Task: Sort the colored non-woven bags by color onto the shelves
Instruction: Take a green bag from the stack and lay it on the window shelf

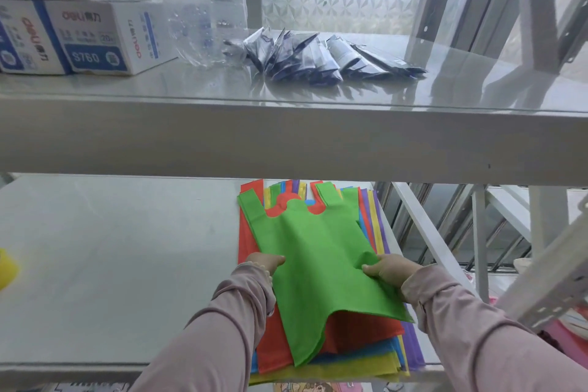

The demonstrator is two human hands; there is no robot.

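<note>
Green bag (318, 264): lies topmost on the mixed stack (273, 353) of red, blue, yellow and purple bags, at the right end of the lower shelf (111, 264). Handles point away from the person. The near edge is raised off the red bag beneath.

Step judged: the top bag is being separated from the unsorted stack; placement by colour is not yet done.

Next move calls for: the single green layer to be lifted clear without the red bag being dragged along, then carried to a spot for green. None is visible. A yellow object (6, 267) is noted at the far left edge; its identity cannot be told.

Grip: the left hand (265, 261) is clamped on the bag's left edge and the right hand (386, 269) on its right edge. Thumbs are on top; fingers are hidden under the fabric. Both forearms are extended forward under the upper shelf (286, 137), sleeves down to the wrists.
</note>
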